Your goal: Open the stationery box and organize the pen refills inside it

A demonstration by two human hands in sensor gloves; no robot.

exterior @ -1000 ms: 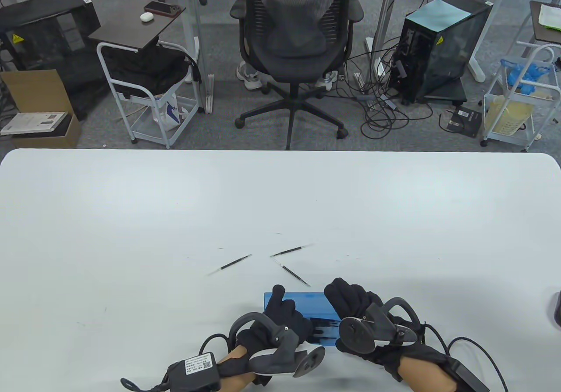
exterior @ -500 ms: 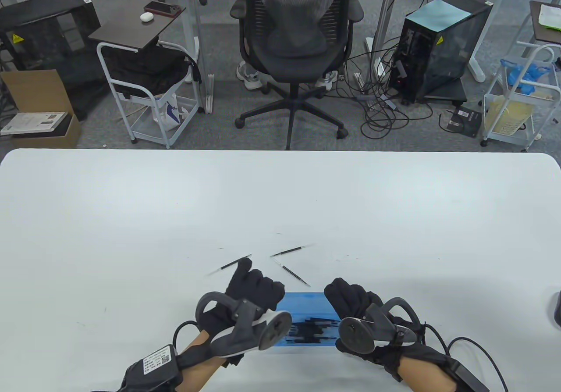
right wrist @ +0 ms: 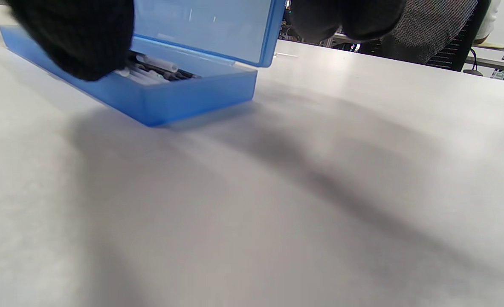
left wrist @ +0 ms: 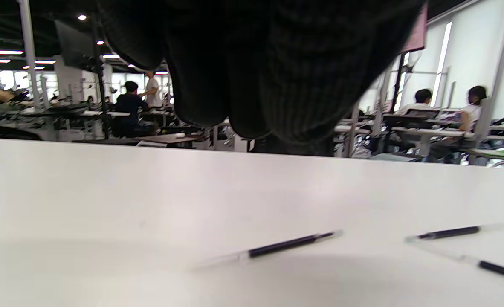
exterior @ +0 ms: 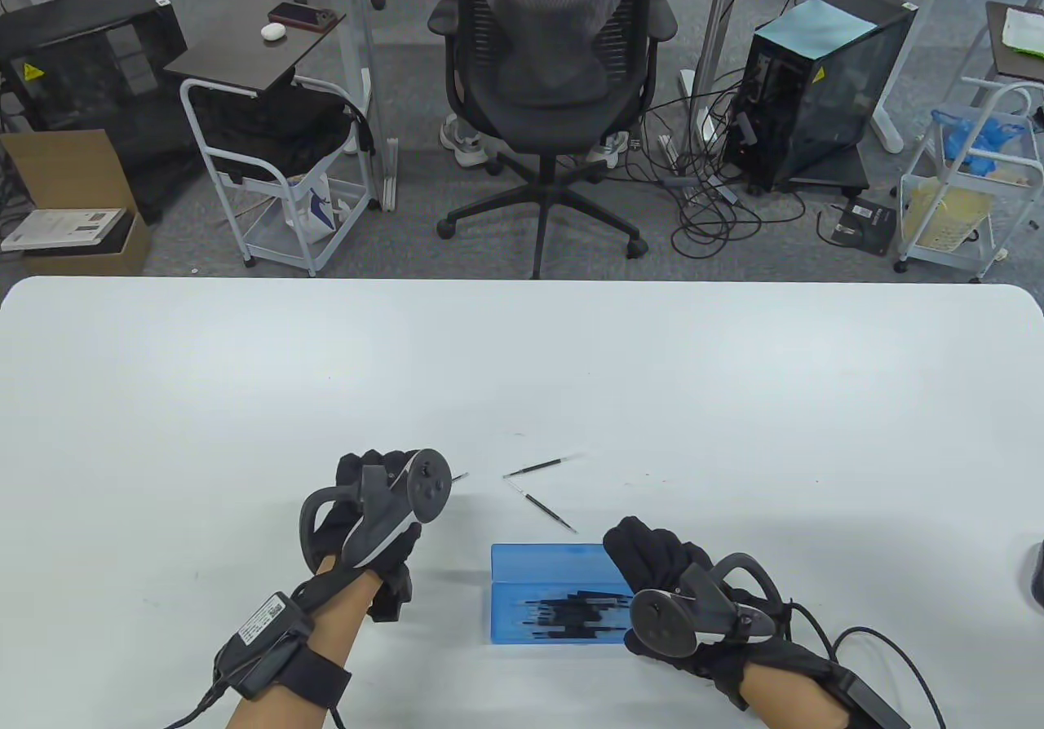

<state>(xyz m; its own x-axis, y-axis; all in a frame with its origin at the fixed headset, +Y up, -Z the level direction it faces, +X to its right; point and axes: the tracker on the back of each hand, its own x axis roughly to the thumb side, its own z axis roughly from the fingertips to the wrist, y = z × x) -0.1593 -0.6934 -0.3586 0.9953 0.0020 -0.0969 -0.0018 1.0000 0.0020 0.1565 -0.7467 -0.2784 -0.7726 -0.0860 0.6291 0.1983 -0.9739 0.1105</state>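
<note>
Right hand [exterior: 652, 558] grips the raised lid of the blue stationery box [exterior: 555, 594], propping it open so refills can drop in. Left hand [exterior: 375, 501], fingers hanging loosely curled and empty, hovers over the nearest pen refill [left wrist: 286, 246]. Two further refills [exterior: 542, 466] lie just beyond the box, long axes angled diagonally across the table [exterior: 522, 354]

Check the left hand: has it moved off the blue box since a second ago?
Yes. The left hand has gone left and away from the blue box, now over the leftmost refill.
</note>
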